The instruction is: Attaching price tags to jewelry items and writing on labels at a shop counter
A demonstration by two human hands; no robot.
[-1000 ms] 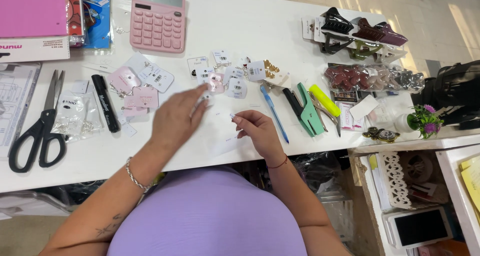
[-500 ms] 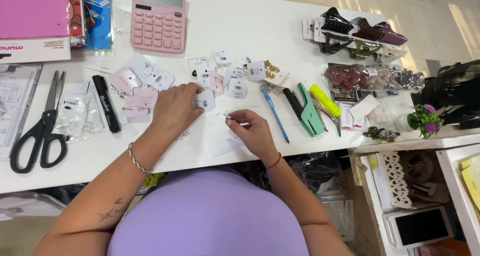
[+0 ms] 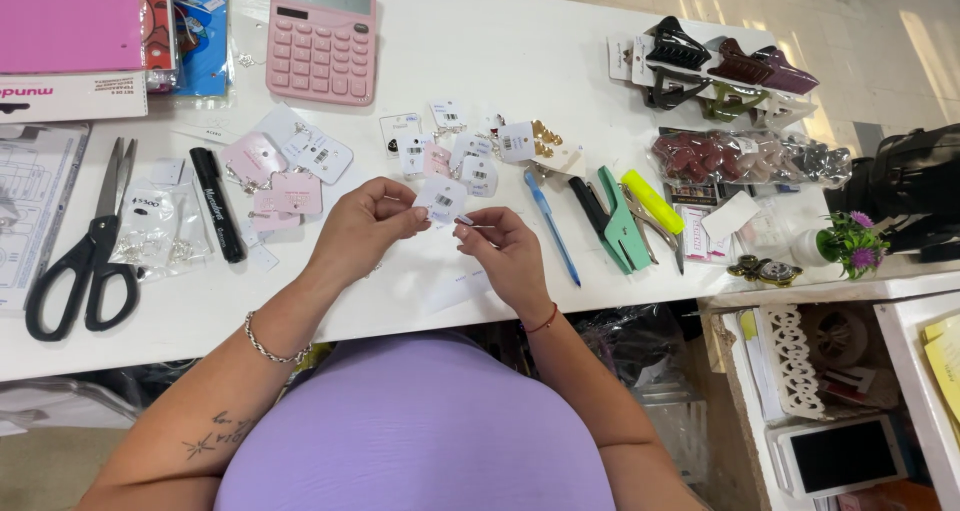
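Both hands' fingers [image 3: 418, 214] pinching small card [image 3: 442, 197]

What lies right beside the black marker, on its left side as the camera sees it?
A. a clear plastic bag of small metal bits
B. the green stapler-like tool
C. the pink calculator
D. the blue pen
A: the clear plastic bag lies just left of the black marker, between it and the black scissors.

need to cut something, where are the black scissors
In the head view the black scissors lie on the white table at far left, beside the black marker.
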